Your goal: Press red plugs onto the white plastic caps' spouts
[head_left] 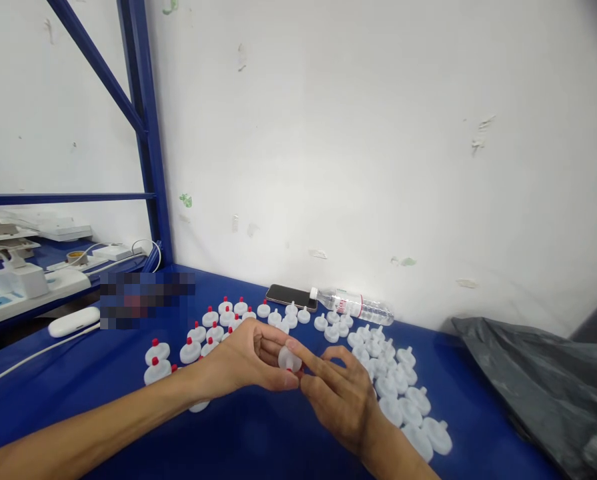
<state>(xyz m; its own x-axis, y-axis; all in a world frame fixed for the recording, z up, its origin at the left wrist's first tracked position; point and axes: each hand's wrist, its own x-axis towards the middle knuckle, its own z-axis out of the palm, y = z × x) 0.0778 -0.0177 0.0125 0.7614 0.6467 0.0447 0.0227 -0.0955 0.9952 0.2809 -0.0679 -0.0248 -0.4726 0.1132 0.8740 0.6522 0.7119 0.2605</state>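
In my left hand [245, 357] is a small white round plastic piece with a nozzle [289, 359], held between curled fingers and thumb. My right hand [345, 393] meets it from the right. Its index fingertip touches the disc, and its thumb and fingers pinch at a small red cap at the nozzle end, mostly hidden by the fingertips. Left of my hands stand several like pieces with red caps [190, 350]. To the right lies a crowd of white pieces without caps [388, 383], some upright and some tilted.
A dark phone [291, 297] and a clear plastic bottle [361, 307] lie along the wall. A grey plastic bag [543, 387] covers the right side of the blue table [258, 433]. At left are a power strip [33, 293], a white oblong device [74, 321], cables and a blue metal frame [145, 147].
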